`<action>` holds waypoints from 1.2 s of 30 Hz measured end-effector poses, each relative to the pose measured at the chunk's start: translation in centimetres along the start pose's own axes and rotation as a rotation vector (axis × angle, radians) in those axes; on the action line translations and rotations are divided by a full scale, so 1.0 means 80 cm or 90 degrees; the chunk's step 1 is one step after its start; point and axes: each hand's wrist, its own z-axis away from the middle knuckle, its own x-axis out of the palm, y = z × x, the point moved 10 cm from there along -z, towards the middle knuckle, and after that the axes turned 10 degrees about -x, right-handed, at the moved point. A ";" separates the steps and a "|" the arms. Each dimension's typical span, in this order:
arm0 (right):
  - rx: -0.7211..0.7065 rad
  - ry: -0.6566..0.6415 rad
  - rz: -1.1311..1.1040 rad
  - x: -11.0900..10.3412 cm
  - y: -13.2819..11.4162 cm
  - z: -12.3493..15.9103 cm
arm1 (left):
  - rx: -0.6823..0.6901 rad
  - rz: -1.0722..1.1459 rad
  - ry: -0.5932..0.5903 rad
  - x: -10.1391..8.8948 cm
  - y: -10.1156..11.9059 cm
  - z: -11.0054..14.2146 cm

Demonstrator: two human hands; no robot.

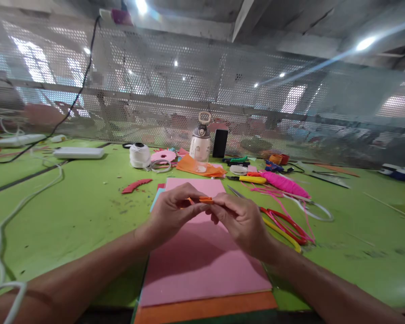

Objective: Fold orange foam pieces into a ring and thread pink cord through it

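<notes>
Between my two hands is a small folded piece of orange paper [205, 199], pinched at both ends. My left hand [173, 207] grips its left end between thumb and fingers. At the right end, the thumb and forefinger of my right hand [241, 218] press on it. Both hands hover over a stack of coloured sheets, with a pink sheet [202, 270] on top and an orange sheet [209, 308] showing at the near edge. Scissors with red and yellow handles [285, 229] lie just right of my right hand, partly hidden by it.
Behind the stack stand a bottle [200, 146] and a dark phone [220, 143]. A white thread spool [140, 156] is left of them. A yellow-handled cutter [253, 179] and a pink yarn bundle [285, 183] lie right. A white cable [6, 220] runs along the left.
</notes>
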 end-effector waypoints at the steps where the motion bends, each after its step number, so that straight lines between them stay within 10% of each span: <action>1: -0.024 0.008 0.024 -0.001 -0.004 0.000 | 0.010 0.009 0.000 -0.001 0.004 0.001; 21: -0.326 0.026 0.338 0.002 -0.064 0.015 | -0.029 0.125 -0.051 0.006 0.007 0.004; 36: -0.167 0.024 0.128 -0.001 -0.045 0.004 | 0.106 -0.079 -0.010 0.005 0.036 0.010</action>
